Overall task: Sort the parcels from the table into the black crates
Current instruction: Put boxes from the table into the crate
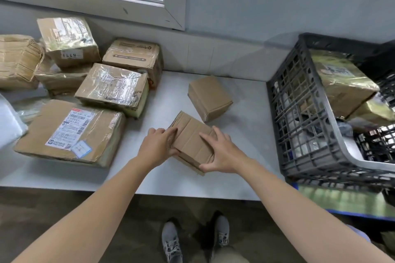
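A small plain cardboard parcel (189, 134) lies tilted at the middle of the grey table (245, 130). My left hand (159, 145) grips its left edge, thumb under and fingers along the side. My right hand (220, 151) holds its right near corner, fingers spread over the top and thumb at the front edge. A second small plain box (210, 97) sits just behind it. A black crate (303, 117) stands tilted at the right, holding several taped parcels (342, 83).
Several taped cardboard parcels lie at the left: a large flat one with a label (70, 132), a shiny taped one (113, 88) and others stacked behind (68, 40). A bundle of flat cardboard (17, 62) is far left. The table's front edge is near my feet.
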Available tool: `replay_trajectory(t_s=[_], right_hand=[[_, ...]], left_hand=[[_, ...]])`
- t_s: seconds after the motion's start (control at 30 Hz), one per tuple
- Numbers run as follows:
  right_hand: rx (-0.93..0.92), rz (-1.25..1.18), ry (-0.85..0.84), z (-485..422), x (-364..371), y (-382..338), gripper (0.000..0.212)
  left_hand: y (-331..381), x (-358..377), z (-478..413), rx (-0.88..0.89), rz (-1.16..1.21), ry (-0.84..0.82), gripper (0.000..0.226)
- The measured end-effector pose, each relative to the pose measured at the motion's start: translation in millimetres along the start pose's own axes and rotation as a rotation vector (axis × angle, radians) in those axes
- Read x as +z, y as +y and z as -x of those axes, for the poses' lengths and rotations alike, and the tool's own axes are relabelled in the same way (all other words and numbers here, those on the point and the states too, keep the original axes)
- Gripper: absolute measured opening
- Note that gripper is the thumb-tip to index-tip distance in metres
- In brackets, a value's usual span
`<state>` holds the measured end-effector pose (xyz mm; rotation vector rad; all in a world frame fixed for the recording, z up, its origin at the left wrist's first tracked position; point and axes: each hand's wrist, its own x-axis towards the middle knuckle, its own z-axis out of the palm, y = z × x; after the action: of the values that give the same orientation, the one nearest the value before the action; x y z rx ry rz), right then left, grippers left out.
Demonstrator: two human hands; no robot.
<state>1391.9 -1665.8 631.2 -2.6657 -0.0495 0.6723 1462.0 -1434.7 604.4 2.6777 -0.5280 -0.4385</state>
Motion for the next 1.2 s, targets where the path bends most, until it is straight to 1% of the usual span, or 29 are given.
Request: replay_trajectory(t_s=[0.1, 0.17, 0.23, 0.3, 0.33, 0.37, 0.4, 0.43, 0.47, 0.53, 0.6, 0.7, 0.77, 0.83, 0.9, 0.97, 1.03, 1.1, 1.2], right_hand=[[-0.067, -0.137, 0.055, 2, -36, 9, 0.087], [-0.086, -0.217, 0.129, 1, -61, 5, 0.075], [-0.090, -0.324, 0.195, 2, -83, -4, 0.062], [-0.075, -0.510, 0.253, 2, -102, -8, 0.040], [-0.047, -0.588, 0.270, 3, -112, -9, 0.035], [-0.016, -0.647, 0.275, 4, -120, -10, 0.039], [0.020, -0.698, 0.268, 5, -126, -10, 0.051], [0.055, -0.731, 0.257, 5, -132, -10, 0.061], [0.084, -0.755, 0.254, 6, -136, -11, 0.065], [0.122, -0.818, 0.264, 10, -144, -12, 0.064], [0.122, -0.917, 0.258, 14, -150, -10, 0.067], [0.034, -0.941, 0.277, 21, -153, -7, 0.073], [-0.031, -0.940, 0.296, 25, -153, -7, 0.072], [-0.084, -0.959, 0.306, 28, -154, -7, 0.071], [-0.115, -0.905, 0.290, 30, -157, -10, 0.070], [-0.119, -0.833, 0.302, 30, -160, -13, 0.063], [-0.094, -0.811, 0.360, 29, -165, -16, 0.058], [-0.059, -0.789, 0.406, 31, -170, -17, 0.058], [-0.006, -0.842, 0.451, 32, -175, -16, 0.057]], left_hand=[[4, -13, 2, -0.021, 0.235, 0.144, 0.069], [16, -27, -1, -0.030, 0.468, 0.230, 0.068], [28, -44, -1, 0.016, 0.644, 0.245, 0.078], [34, -59, 2, 0.101, 0.651, 0.210, 0.095], [36, -66, 3, 0.143, 0.616, 0.183, 0.105], [37, -71, 4, 0.177, 0.579, 0.161, 0.113], [40, -76, 5, 0.202, 0.553, 0.152, 0.118], [44, -81, 5, 0.216, 0.540, 0.154, 0.120], [49, -85, 6, 0.220, 0.535, 0.165, 0.118], [58, -92, 6, 0.219, 0.547, 0.207, 0.108], [66, -98, 6, 0.206, 0.579, 0.271, 0.096], [78, -109, 2, 0.146, 0.578, 0.366, 0.082], [84, -115, -2, 0.109, 0.545, 0.406, 0.075], [89, -120, -4, 0.047, 0.533, 0.401, 0.068], [93, -125, -6, -0.020, 0.561, 0.387, 0.060], [97, -129, -8, -0.052, 0.591, 0.406, 0.057], [101, -133, -9, -0.082, 0.597, 0.428, 0.060], [104, -134, -9, -0.095, 0.634, 0.429, 0.063], [110, -137, -9, -0.105, 0.796, 0.431, 0.074]])
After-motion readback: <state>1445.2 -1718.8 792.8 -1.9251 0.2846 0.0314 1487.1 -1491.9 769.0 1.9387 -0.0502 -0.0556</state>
